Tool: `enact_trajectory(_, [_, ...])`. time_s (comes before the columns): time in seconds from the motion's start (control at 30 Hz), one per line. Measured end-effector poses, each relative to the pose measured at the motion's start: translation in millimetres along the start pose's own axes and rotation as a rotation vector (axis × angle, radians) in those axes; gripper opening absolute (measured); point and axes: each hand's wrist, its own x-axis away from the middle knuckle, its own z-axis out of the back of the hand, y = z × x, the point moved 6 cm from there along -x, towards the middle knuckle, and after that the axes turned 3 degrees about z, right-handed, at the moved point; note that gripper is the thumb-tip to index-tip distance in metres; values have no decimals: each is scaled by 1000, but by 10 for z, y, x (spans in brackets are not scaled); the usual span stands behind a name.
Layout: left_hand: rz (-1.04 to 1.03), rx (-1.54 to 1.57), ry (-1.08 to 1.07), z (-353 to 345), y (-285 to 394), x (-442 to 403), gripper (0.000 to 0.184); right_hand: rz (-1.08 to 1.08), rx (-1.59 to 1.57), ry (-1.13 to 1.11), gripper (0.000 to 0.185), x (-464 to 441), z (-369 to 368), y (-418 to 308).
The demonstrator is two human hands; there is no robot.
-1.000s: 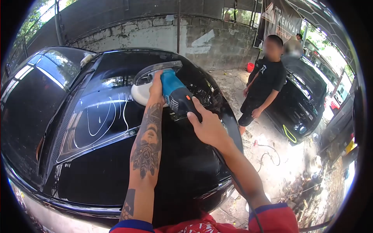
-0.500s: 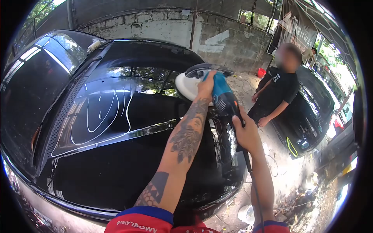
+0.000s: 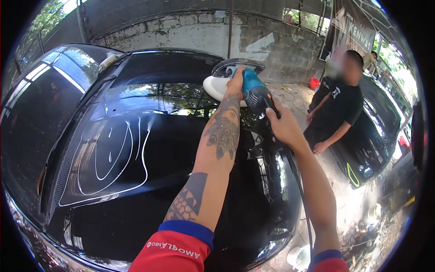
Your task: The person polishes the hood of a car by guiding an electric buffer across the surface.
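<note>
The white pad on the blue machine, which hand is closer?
Left. The left hand holds the front of the blue machine, just beside the white pad; the right hand is farther away, at the machine's back end.

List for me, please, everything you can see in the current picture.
Polisher: one, teal and black with white pad, over the near car's far edge
Cord: one, black, hanging below the polisher
Near car: one, black, foreground
Curved streaks: several, white, on its hood
Pale object: one, whitish, by the windshield; identity unclear
Second car: one, black, right
Bucket: one, red, by the wall
Containers: two, whitish, on the ground, right
Wall: one, grey, background
Banner: one, dark, upper right
Bystanders: two, nearer one in black, right
Left hand: one, bare, on polisher's front
Right hand: one, bare, on its rear
</note>
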Motion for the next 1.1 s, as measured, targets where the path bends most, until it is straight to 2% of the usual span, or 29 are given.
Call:
enact_trajectory(0.1, [1, 101, -241, 214, 235, -685, 95, 111, 17, -2, 60, -267, -218, -191])
enact_trajectory(0.2, [-36, 90, -238, 542, 681, -514, 88, 81, 39, -93, 61, -350, -439, -576])
enact_trajectory(0.23, [-49, 69, -209, 680, 821, -478, 81, 187, 123, -40, 61, -434, -518, -655])
enact_trajectory(0.37, [-115, 49, -163, 1124, 1338, 21, 62, 316, 138, -39, 60, -513, -865, -1066])
enact_trajectory(0.4, [-128, 42, -217, 1203, 1440, 132, 60, 321, 137, -45, 60, -511, -942, -1160])
enact_trajectory(0.47, [-164, 35, -232, 1384, 1644, 308, 58, 361, 153, -76, 62, -506, -1088, -1384])
enact_trajectory(0.5, [-170, 36, -229, 1483, 1733, 369, 58, 327, 64, -137, 63, -530, -1200, -1439])
enact_trajectory(0.63, [-186, 15, -148, 1875, 2024, 570, 58, 409, 127, -105, 63, -479, -1415, -1783])
enact_trajectory(0.73, [-238, 20, -64, 2073, 2179, 807, 55, 472, 67, -161, 59, -403, -1530, -1979])
enact_trajectory(0.77, [-269, 22, -109, 2244, 2274, 646, 51, 470, 48, -163, 59, -408, -1592, -1994])
enact_trajectory(0.83, [-274, 41, -44, 2312, 2285, 965, 49, 473, -1, -181, 58, -376, -1693, -2020])
enact_trajectory(0.87, [-145, 52, -180, 2332, 2286, 913, 51, 493, -29, -200, 58, -345, -1714, -2040])
enact_trajectory(0.93, [-229, 13, -200, 2459, 2367, 856, 55, 486, -66, -203, 59, -256, -1676, -2090])
enact_trajectory(1.03, [-191, -6, -115, 2425, 2318, 916, 58, 458, -74, -234, 60, -232, -1622, -2037])
enact_trajectory(1.1, [-176, -10, -145, 2374, 2255, 844, 58, 460, -65, -204, 61, -284, -1652, -1965])
